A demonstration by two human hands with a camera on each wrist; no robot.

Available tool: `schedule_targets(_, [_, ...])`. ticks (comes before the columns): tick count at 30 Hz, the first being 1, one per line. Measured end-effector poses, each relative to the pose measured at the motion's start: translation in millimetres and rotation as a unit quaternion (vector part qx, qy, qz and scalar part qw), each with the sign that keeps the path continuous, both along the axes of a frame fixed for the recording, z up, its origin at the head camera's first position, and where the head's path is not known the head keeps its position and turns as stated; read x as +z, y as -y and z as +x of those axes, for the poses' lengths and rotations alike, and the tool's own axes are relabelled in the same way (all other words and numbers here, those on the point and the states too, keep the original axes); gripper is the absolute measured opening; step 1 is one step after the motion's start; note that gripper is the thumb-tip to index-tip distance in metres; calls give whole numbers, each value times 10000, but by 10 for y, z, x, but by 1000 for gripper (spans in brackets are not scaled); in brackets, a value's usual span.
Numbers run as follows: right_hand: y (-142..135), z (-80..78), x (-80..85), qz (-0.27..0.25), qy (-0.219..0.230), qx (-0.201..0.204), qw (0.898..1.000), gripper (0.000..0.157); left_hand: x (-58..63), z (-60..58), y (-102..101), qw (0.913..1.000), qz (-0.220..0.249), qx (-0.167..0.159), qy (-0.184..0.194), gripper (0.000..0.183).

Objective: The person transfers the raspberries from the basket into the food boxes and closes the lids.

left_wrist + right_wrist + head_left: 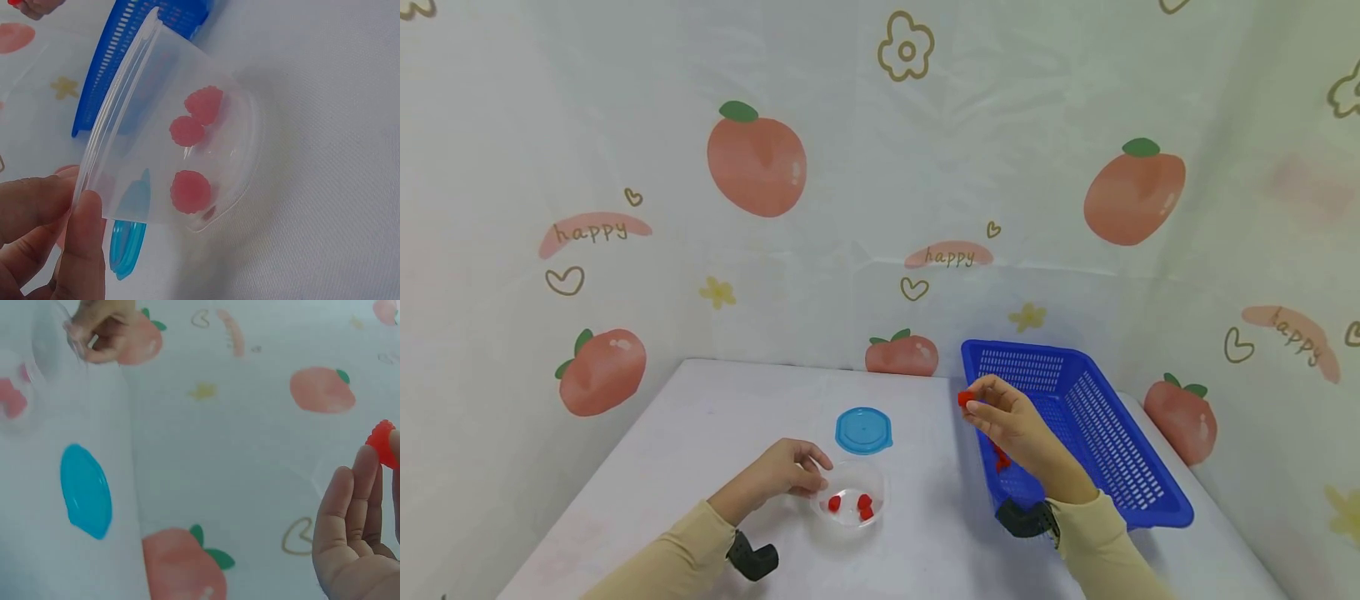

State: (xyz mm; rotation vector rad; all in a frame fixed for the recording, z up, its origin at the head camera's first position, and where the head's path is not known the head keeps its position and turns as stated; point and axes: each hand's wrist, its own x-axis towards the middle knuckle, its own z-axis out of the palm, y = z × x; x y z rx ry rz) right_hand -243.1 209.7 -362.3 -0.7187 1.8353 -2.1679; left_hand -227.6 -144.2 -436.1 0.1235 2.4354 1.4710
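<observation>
My right hand [1011, 421] pinches a red raspberry [382, 444] between thumb and fingertips, raised over the near-left side of the blue basket [1101, 450]. Several more red raspberries [1002, 457] lie in that basket, partly hidden by the wall and hand. With thumb and fingers, my left hand [778, 473] pinches the rim of a clear plastic bowl [150, 125] standing on the table. Inside the bowl are three raspberries [190, 192], two close together and one apart.
A blue lid [863, 431] lies on the white table [730, 408] just behind the bowl. The basket stands at the table's right, near the back. A printed curtain [850, 167] hangs behind and along the sides.
</observation>
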Motion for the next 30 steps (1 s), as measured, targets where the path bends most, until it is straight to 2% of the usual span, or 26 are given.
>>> schedule_targets(10, [345,159,-177,152,7,108,9998,16,-8,-1,2,10000,-41,3,-25,23])
schedule_targets(22, [721,290,-566,531,694,475,9950,12,12,17,-3,10000,8,-33,-25,22])
schedule_targets(30, [835,320,-757,790,1048,544,9899,15,-2,15,-2,10000,-1,-47,-41,23])
